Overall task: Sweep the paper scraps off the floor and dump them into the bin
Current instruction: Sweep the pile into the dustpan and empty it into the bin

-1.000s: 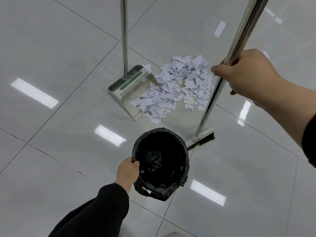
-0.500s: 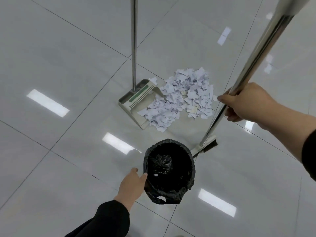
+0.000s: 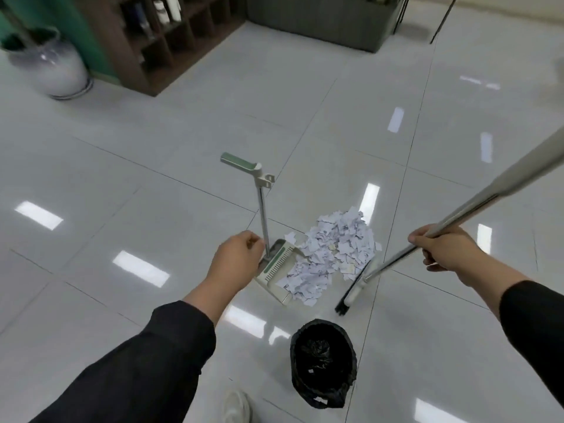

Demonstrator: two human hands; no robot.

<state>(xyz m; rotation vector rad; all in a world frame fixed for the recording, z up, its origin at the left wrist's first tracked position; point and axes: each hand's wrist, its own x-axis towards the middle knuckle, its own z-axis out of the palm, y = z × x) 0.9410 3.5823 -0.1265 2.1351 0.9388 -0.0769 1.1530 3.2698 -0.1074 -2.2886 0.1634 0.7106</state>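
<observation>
The left hand has let go of the bin, now at 6 o'clock, and is hovering loosely curled by the dustpan. The right hand is still gripping the broom; scraps are lying between.

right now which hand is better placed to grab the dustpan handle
Left. The left hand is free and reaching beside the dustpan pole, while the right hand already grips the broom on the far side of the paper scraps.
</observation>
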